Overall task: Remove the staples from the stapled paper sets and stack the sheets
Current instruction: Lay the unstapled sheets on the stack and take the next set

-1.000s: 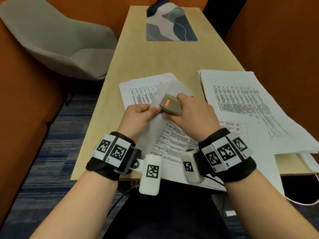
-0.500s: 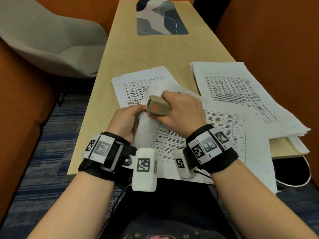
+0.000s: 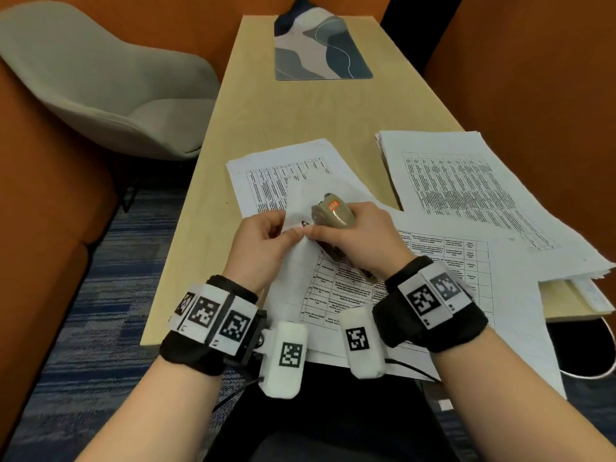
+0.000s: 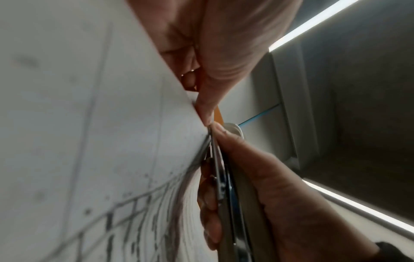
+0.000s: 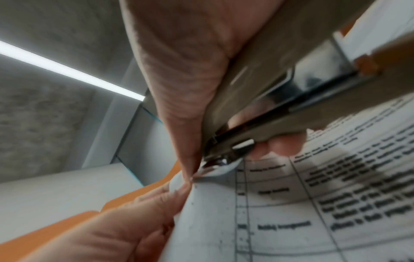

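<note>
Stapler tag: the beige stapler [image 3: 333, 213] held in the right hand [image 3: 361, 240] bears a small orange label with pale letters; in the head view they are too blurred to make out.
Held paper set: the sheets [image 5: 291, 203] pinched by the left hand [image 3: 263, 243] carry a printed table of black text; in the right wrist view the words are smeared and cannot be read.
Far left sheet: a printed table [image 3: 283, 185] on the bench [image 3: 266, 121], too small to read.
Right stack: dense table print [image 3: 466, 185], unreadable.
Wrist bands: black-and-white square code markers [image 3: 203, 311] on both wrists, no letters.
</note>
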Demonstrator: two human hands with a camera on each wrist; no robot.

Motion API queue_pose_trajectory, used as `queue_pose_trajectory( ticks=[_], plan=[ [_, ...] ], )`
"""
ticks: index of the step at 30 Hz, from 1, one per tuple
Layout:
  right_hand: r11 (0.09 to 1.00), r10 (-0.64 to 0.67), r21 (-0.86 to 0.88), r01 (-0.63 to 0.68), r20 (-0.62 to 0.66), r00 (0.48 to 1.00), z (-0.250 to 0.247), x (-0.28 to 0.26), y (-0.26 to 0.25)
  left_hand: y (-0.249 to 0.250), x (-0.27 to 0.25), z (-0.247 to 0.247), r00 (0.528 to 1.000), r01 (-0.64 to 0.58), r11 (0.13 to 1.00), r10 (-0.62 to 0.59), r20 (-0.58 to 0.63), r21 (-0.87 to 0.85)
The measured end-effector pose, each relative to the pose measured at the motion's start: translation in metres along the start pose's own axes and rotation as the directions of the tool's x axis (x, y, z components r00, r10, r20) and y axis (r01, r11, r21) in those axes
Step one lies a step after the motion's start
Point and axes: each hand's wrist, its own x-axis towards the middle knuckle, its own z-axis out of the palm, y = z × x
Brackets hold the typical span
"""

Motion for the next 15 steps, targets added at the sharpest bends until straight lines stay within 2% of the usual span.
queue_pose_trajectory(
  ticks=[4,7,9,12,14,15],
  plan=[
    [0.975,0.094,0.189,-0.115,0.115,0.989,-0.002,0.001,0.004,-0.005,-0.001,0.001,0.997,-0.067,0.988,0.072,-0.037,0.14],
    [0.982,0.084,0.159,-0.1,0.108,0.991,-0.002,-0.001,0.005,-0.002,-0.002,-0.002,0.995,-0.071,0.978,0.082,-0.048,0.198],
    [0.995,0.066,0.072,-0.069,0.043,0.997,-0.009,-0.006,0.004,0.001,-0.002,-0.002,0.996,-0.053,0.98,0.066,-0.058,0.191],
    [0.994,0.087,0.074,-0.08,-0.1,0.991,-0.042,-0.018,0.008,-0.002,0.003,-0.004,0.993,-0.073,0.953,0.098,-0.071,0.296],
    [0.991,0.126,0.068,-0.113,-0.242,0.962,-0.079,-0.032,0.018,-0.008,0.006,-0.007,0.986,-0.118,0.936,0.151,-0.076,0.332],
    [0.987,0.16,0.049,-0.152,-0.329,0.931,-0.1,-0.04,0.026,-0.009,0.006,-0.005,0.983,-0.141,0.936,0.171,-0.069,0.323]
  ],
)
